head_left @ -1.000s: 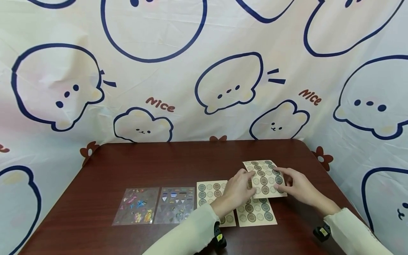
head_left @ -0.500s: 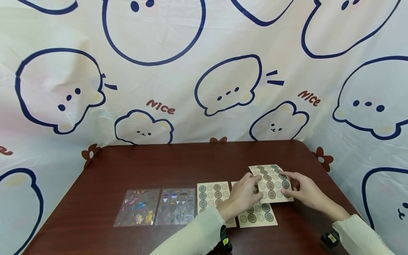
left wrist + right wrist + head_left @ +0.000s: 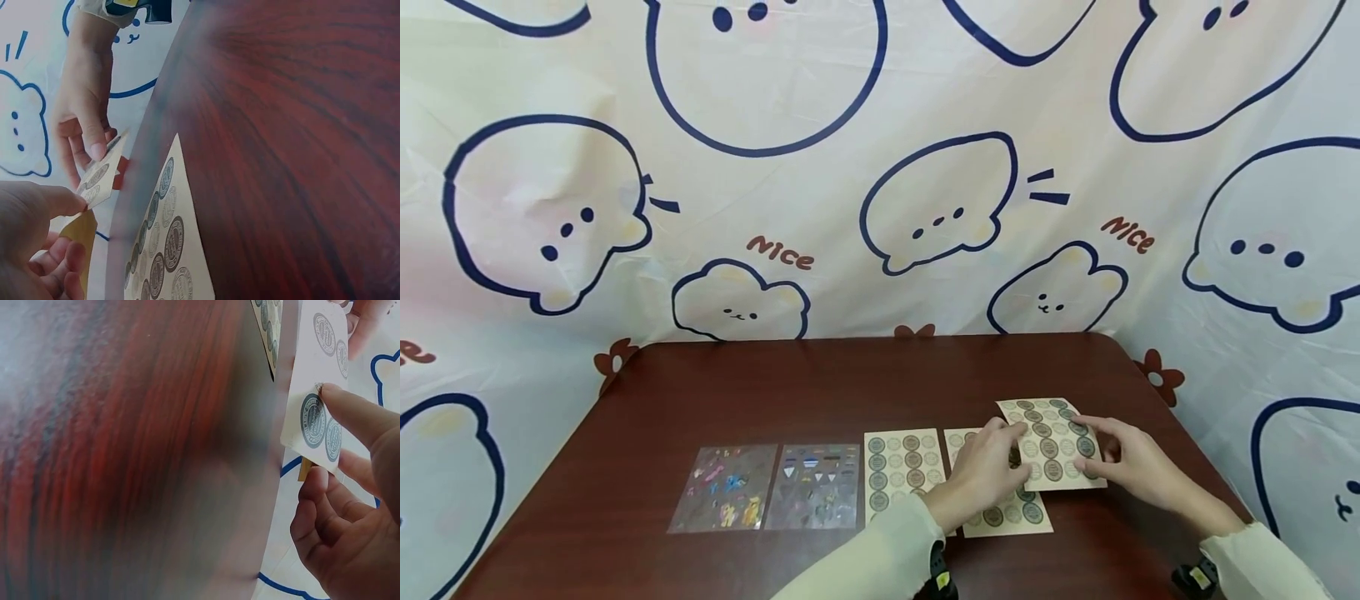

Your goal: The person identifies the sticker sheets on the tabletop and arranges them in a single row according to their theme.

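Observation:
Both hands hold a cream sheet of round seal stickers (image 3: 1051,446), raised and tilted over the right part of the table. My left hand (image 3: 983,473) pinches its left edge. On the right edge, my right hand (image 3: 1138,467) pinches with thumb and fingers. The left wrist view shows the left thumb (image 3: 65,201) on the printed face and the sheet's yellowish back (image 3: 84,234) below. In the right wrist view the right thumb (image 3: 359,415) presses the face near dark round seals. Beneath lies a similar sticker sheet (image 3: 1011,518), partly hidden by the held one and the left hand.
Left of it lies another round-seal sheet (image 3: 898,467), partly covered by the left arm. Farther left are two clear sticker sheets, one with small colourful figures (image 3: 722,487) and one with small shapes (image 3: 812,487). A patterned cloth (image 3: 827,208) hangs behind the dark wooden table (image 3: 820,379).
Both hands have moved the held sheet right and slightly toward the person, keeping their grip. The sheets on the table stay where they were; the head view has shifted slightly.

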`<state>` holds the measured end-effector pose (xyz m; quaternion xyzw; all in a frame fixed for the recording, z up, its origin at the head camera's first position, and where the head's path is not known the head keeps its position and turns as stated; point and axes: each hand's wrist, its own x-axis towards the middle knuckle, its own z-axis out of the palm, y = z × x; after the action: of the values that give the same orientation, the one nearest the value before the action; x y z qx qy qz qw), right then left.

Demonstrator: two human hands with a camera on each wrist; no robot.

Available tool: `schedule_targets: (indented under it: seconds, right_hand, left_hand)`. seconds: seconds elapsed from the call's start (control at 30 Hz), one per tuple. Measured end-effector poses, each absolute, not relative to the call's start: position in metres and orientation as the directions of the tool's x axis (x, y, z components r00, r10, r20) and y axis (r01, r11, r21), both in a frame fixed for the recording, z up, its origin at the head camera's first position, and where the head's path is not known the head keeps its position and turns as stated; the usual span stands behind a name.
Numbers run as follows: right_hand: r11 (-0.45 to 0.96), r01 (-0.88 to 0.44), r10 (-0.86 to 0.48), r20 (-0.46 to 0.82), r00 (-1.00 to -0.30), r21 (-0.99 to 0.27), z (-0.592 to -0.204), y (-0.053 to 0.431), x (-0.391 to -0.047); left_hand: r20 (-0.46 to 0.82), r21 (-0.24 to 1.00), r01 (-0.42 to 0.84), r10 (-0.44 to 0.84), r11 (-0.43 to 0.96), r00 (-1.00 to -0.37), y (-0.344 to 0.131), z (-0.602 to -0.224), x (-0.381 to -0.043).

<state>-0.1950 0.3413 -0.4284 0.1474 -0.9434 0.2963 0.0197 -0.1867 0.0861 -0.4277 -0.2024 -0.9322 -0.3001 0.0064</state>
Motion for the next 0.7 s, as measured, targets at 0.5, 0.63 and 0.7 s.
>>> schedule_targets:
  seconds: [0.5, 0.63, 0.7]
  right_hand:
    - [0.785, -0.267, -0.266, 0.084, -0.96, -0.559, -0.432, 0.353, -0.185]
    - [0.799, -0.265, -0.259, 0.089, -0.962, -0.54, -0.433, 0.357, -0.184]
    - [0.809, -0.253, -0.253, 0.074, -0.965, -0.531, -0.434, 0.359, -0.184]
  left_hand:
    - [0.166, 0.497, 0.454, 0.432, 0.74, -0.886, 0.095, -0.437, -0.183]
    - [0.16, 0.489, 0.457, 0.438, 0.743, -0.885, 0.1, -0.436, -0.181]
    - [0.153, 0.483, 0.449, 0.432, 0.752, -0.889, 0.102, -0.436, -0.181]
